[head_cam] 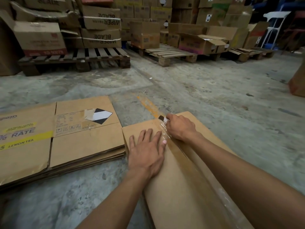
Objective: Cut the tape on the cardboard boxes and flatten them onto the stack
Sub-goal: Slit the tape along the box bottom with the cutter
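Box (178, 187) under flat left hand (147, 151); right hand (180, 128) grips, seemingly, a cutter (163, 119).

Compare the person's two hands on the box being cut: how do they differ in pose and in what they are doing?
The left hand lies flat, fingers straight, pressing the cardboard box; the right hand is curled round a small cutter. The left hand holds nothing and sits nearer the person; the right hand works farther along the taped seam. Both touch the same box.

Stained concrete floor (214, 90) under flattened stack (69, 146), taped box (178, 171), two loaded pallets (79, 58).
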Demonstrator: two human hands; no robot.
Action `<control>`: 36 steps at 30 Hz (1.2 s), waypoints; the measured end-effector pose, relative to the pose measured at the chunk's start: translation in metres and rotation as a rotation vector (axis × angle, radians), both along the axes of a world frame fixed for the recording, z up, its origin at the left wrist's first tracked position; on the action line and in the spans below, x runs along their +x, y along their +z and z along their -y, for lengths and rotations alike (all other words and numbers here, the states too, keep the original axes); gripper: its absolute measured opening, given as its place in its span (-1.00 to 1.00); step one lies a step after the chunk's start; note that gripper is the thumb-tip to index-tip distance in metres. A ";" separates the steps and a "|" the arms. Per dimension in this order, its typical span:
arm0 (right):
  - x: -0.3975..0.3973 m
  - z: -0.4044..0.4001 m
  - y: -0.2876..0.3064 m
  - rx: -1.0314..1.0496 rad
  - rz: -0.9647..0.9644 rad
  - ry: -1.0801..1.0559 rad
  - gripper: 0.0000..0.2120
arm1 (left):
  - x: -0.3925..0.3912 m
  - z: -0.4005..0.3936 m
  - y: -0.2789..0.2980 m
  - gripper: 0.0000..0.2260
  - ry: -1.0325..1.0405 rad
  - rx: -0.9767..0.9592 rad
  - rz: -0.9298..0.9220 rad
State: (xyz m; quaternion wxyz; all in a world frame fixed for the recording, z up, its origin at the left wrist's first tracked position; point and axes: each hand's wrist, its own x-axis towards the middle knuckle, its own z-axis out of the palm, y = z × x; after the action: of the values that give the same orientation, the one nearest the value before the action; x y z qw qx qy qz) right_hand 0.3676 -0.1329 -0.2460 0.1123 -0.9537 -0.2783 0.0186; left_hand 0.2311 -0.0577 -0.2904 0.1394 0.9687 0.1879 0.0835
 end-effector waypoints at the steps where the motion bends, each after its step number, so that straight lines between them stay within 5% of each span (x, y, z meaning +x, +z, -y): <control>1: 0.001 -0.001 0.002 -0.021 -0.010 0.003 -0.81 | 0.000 0.000 0.000 -0.50 -0.001 -0.005 0.002; 18: -0.012 -0.021 0.017 -0.250 0.111 0.101 -0.66 | -0.001 0.000 0.000 -0.55 0.017 -0.044 0.076; 36: -0.029 0.014 0.012 -0.245 -0.036 0.069 -0.66 | -0.002 0.001 0.001 -0.57 0.035 -0.078 0.102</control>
State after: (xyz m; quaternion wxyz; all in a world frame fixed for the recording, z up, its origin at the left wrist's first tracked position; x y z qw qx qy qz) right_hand 0.3383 -0.1471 -0.2336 -0.0009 -0.9497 -0.3045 0.0734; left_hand 0.2291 -0.0590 -0.2896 0.1849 0.9535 0.2007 0.1276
